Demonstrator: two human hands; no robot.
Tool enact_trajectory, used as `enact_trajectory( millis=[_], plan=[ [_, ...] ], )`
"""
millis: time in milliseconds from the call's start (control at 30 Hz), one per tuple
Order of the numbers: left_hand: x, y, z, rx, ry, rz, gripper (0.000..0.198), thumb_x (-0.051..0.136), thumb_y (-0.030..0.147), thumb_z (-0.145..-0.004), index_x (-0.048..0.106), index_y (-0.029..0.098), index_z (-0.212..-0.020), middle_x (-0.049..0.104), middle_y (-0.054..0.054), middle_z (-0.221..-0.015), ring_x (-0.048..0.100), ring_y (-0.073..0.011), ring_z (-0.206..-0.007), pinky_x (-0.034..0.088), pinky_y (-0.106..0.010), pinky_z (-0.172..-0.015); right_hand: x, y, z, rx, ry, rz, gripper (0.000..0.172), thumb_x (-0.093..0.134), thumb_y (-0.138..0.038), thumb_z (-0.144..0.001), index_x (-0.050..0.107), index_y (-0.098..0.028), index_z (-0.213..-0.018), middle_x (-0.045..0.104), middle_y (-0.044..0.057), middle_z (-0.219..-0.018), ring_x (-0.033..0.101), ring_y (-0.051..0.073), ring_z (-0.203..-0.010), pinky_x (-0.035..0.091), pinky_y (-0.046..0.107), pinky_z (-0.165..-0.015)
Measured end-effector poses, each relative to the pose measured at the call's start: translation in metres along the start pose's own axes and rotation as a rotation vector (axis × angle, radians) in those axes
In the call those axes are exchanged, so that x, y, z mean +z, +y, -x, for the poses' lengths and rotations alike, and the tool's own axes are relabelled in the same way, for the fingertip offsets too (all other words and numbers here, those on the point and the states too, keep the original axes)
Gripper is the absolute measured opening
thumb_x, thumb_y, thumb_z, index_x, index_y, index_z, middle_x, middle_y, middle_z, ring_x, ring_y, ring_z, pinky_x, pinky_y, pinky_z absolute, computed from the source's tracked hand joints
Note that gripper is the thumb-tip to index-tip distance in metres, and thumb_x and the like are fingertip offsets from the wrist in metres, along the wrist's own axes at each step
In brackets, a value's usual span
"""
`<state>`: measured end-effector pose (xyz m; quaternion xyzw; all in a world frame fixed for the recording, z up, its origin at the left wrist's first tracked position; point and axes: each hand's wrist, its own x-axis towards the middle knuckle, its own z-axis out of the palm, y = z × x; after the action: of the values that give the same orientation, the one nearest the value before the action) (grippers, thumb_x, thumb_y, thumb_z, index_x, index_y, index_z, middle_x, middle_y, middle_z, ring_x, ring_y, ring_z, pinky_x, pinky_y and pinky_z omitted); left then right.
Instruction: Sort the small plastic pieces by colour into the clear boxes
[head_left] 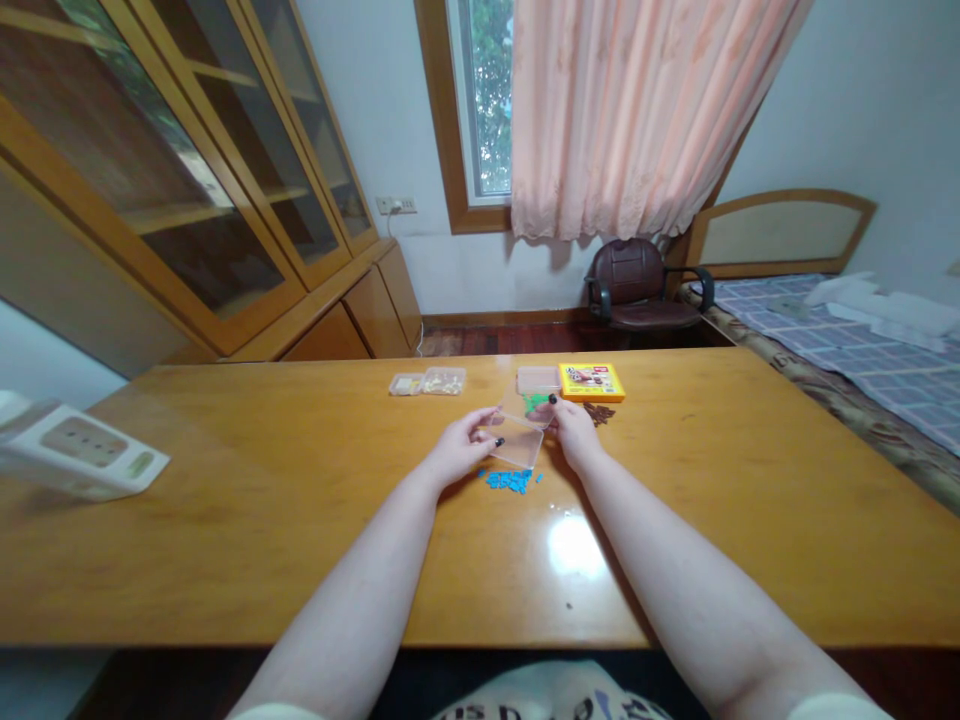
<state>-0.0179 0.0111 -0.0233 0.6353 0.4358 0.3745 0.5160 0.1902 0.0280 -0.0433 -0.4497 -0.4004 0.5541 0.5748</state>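
Note:
A clear plastic box with its lid swung up is held between both hands over the table. My left hand is closed on its left side, thumb on the near edge. My right hand grips the right side near the lid. Just below the box lies a heap of small blue pieces. Green pieces show behind and partly through the clear plastic. To the right of them is a small pile of brown pieces, partly hidden by my right hand.
A yellow box with a printed picture stands at the far edge beside another clear box. An open clear case holding pale pieces sits farther left. At the left is a white appliance. Beyond the wooden table stands a chair.

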Motion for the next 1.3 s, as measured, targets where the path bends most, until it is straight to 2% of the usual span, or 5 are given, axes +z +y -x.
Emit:
enact_trajectory(
  millis=[333, 567, 1000, 1167, 1300],
  plan=[
    [-0.014, -0.021, -0.016, -0.182, 0.420, -0.488, 0.031, 0.063, 0.028, -0.073, 0.060, 0.016, -0.101, 0.067, -0.004, -0.081, 0.063, -0.0156, -0.071, 0.047, -0.024, -0.064, 0.003, 0.003, 0.001, -0.191, 0.052, 0.199, 0.035, 0.057, -0.047, -0.072, 0.061, -0.019, -0.091, 0.063, 0.003, -0.079, 0.054, 0.014, -0.063, 0.042, 0.026, -0.054],
    [-0.017, -0.021, -0.014, -0.176, 0.331, -0.683, 0.025, 0.062, 0.036, -0.075, 0.066, 0.016, -0.090, 0.069, -0.007, -0.088, 0.062, -0.0195, -0.082, 0.046, -0.028, -0.071, 0.003, 0.001, 0.011, -0.285, -0.115, 0.529, 0.029, 0.047, -0.038, -0.080, 0.056, -0.018, -0.061, 0.050, -0.002, -0.055, 0.048, 0.014, -0.058, 0.036, 0.025, -0.056],
    [-0.013, 0.017, 0.011, -0.246, 0.280, -1.040, 0.028, 0.048, 0.027, -0.084, 0.059, 0.012, -0.104, 0.062, -0.016, -0.106, 0.061, -0.0236, -0.094, 0.044, -0.030, -0.079, 0.011, -0.030, 0.028, -0.233, -0.410, 1.173, 0.020, 0.053, -0.037, -0.081, 0.064, -0.021, -0.078, 0.062, 0.001, -0.066, 0.050, 0.013, -0.059, 0.030, 0.024, -0.054],
    [-0.012, 0.033, 0.024, -0.299, -0.076, -1.073, 0.010, 0.062, 0.030, -0.072, 0.061, 0.020, -0.073, 0.067, -0.005, -0.076, 0.062, -0.0202, -0.072, 0.041, -0.026, -0.061, 0.000, -0.048, 0.033, -0.092, -0.605, 1.393, 0.006, 0.068, -0.027, -0.064, 0.067, -0.024, -0.069, 0.065, 0.001, -0.066, 0.052, 0.015, -0.058, 0.030, 0.026, -0.054],
    [-0.009, 0.030, 0.024, -0.271, -0.138, -1.064, 0.011, 0.065, 0.029, -0.068, 0.062, 0.021, -0.074, 0.067, -0.003, -0.076, 0.061, -0.0194, -0.070, 0.038, -0.024, -0.058, -0.012, -0.050, 0.027, 0.055, -0.695, 1.279, 0.018, 0.074, -0.034, -0.057, 0.067, -0.023, -0.070, 0.065, -0.001, -0.065, 0.053, 0.014, -0.059, 0.034, 0.025, -0.054]
  ],
)
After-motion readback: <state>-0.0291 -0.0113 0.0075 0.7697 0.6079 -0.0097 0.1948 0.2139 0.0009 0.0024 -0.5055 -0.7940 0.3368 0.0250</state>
